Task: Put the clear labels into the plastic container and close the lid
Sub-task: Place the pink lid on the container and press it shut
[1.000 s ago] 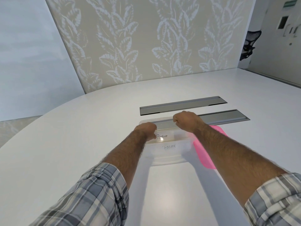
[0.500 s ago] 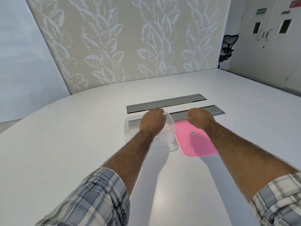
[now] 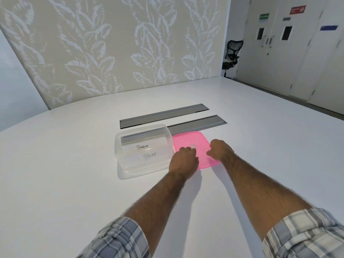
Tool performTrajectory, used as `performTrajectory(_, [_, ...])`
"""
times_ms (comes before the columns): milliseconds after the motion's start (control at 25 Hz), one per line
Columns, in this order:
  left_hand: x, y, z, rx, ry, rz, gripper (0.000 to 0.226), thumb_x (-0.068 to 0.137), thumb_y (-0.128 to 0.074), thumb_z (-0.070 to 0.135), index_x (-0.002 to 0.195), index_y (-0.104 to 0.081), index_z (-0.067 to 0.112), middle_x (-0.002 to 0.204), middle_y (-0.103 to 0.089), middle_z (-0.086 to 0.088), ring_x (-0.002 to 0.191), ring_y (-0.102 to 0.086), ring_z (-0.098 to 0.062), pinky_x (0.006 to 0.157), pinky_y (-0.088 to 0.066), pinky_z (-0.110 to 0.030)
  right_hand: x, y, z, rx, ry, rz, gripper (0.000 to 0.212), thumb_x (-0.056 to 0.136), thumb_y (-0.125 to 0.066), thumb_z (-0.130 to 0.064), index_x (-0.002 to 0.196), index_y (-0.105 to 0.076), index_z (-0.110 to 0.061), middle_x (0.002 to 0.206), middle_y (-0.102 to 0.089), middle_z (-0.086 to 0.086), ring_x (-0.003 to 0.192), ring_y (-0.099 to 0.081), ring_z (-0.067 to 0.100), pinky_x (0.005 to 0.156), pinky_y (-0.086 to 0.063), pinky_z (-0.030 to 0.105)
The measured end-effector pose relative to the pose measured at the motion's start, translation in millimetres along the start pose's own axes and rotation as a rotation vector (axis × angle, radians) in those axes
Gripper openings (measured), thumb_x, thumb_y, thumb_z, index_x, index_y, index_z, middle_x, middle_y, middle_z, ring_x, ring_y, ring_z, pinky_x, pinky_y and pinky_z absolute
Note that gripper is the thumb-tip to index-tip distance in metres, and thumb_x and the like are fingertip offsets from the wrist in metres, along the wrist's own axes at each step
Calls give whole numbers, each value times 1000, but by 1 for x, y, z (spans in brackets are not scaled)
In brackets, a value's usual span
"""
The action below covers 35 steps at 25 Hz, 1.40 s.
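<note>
**Both hands on the pink lid, labels in the open container**

The pink lid (image 3: 191,140) lies flat on the white table (image 3: 74,164), under and between the two hands. The left hand (image 3: 184,161) sits on its near-left corner and the right hand (image 3: 220,149) at its right edge. Both have the fingers curled down; whether they actually grip the lid cannot be told. Bare table stretches to the right of the right hand and on the near side of both wrists. Beyond the knuckles lie two grey slot covers (image 3: 163,114), the nearer one running just past the lid's far edge.

Half a second ago the left hand was over the container and the right hand hung above the lid's far part. Now the left hand has crossed to the lid and the container stands uncovered.

The clear plastic container (image 3: 119,146) stands just left of the left hand, its right wall close beside the lid's left edge. Inside lie the clear labels (image 3: 142,147), one lettered PENGUIN, with another nearer the person that appears to read BEAR.
</note>
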<state>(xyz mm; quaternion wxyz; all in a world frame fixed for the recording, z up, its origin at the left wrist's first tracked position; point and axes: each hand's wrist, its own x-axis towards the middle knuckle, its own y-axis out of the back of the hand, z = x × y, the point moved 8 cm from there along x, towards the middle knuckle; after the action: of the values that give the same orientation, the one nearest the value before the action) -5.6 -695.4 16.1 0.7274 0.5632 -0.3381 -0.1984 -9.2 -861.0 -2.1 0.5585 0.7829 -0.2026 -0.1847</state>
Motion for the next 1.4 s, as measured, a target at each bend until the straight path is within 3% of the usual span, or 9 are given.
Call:
performTrajectory(200, [-13,-42,-14,-96,349,-238,52,100,-45,41,138,-44,5,144,-42,-18,122,-48,-39,99,-42,-45,0,-5,3,66,-19,-16,29,85,-66,-26,108,-63,-7,113,-67,11,99,-64,27,79,-50,32])
performTrajectory(440, [-3,-43,-17,-260,383,-222,43,98,-55,30,133,-50,6,140,-40,-16,122,-48,-39,96,-45,-47,1,1,21,317,-160,7,16,79,-72,-12,80,-59,-4,92,-67,13,88,-66,29,68,-49,29])
performTrajectory(600, [-4,-38,-27,-411,462,-179,39,93,-58,14,132,-56,12,140,-39,-11,123,-51,-35,100,-48,-44,-3,-3,35,529,-261,-34,26,76,-76,-4,63,-53,-3,62,-54,11,60,-55,24,56,-44,29])
performTrajectory(720, [-1,-34,-32,-510,533,-138,42,91,-55,5,133,-55,8,140,-42,-14,123,-52,-33,102,-44,-34,-9,-2,41,551,-298,-55,36,78,-77,-4,59,-46,-6,60,-48,10,56,-49,21,55,-42,28])
performTrajectory(960, [-4,-34,-40,-845,785,-134,34,80,-75,5,111,-63,-6,114,-68,-22,107,-67,-36,87,-57,-41,-21,7,56,663,-406,18,29,77,-75,-4,61,-52,-3,59,-54,11,67,-60,29,66,-48,34])
performTrajectory(1120, [-3,-22,-30,-987,777,-88,12,79,-71,-1,86,-63,-4,90,-67,-23,82,-65,-32,60,-46,-30,-32,12,64,1002,-540,104,26,80,-69,7,64,-52,-3,61,-54,13,50,-52,22,36,-45,20])
performTrajectory(1200, [0,-10,-27,-1078,759,-52,17,79,-65,-4,70,-55,7,74,-58,-12,77,-55,-26,56,-39,-27,-35,19,66,1127,-572,139,24,83,-64,9,65,-53,-3,61,-54,12,47,-49,19,34,-42,16])
performTrajectory(1280, [4,7,-22,-1197,717,-21,14,82,-60,-4,84,-65,9,87,-64,-11,76,-55,-25,61,-44,-28,-36,30,64,1208,-565,174,24,86,-59,7,65,-53,-5,57,-56,10,42,-50,18,42,-40,16])
performTrajectory(1400, [3,29,-29,-1416,671,51,44,90,-57,0,132,-60,11,119,-65,-15,62,-55,-21,63,-50,-31,-40,47,47,1334,-516,216,25,86,-53,8,65,-55,-5,48,-55,9,26,-48,10,35,-38,13])
